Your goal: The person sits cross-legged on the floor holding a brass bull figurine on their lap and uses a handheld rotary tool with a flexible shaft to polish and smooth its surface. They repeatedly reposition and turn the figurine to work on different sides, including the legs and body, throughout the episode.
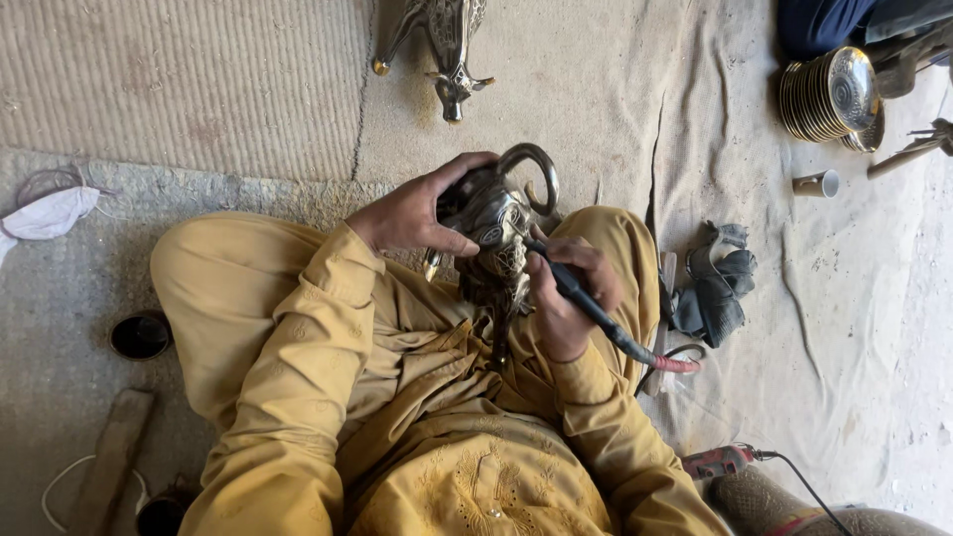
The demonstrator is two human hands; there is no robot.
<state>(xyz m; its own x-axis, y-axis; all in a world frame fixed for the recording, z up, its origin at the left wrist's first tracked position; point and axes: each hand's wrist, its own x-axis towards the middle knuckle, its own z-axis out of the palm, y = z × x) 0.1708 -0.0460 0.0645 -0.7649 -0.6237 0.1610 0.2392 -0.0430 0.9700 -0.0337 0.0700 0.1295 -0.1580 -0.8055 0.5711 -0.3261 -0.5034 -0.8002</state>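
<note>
While left hand (412, 213) clasps metal animal head (493, 223) | right hand (566, 298) grip closed round engraving tool (586, 303)

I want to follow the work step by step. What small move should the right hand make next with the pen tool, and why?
Probably slide the pen tool tip a little along the pattern on the metal animal figure. The tip already seems to rest on its patterned face, the right hand grips the tool like a pencil, and the left hand steadies the figure on the lap.

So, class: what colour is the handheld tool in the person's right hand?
Black, with a red collar where the cable joins the tool; the head view shows it in the right hand.
</note>
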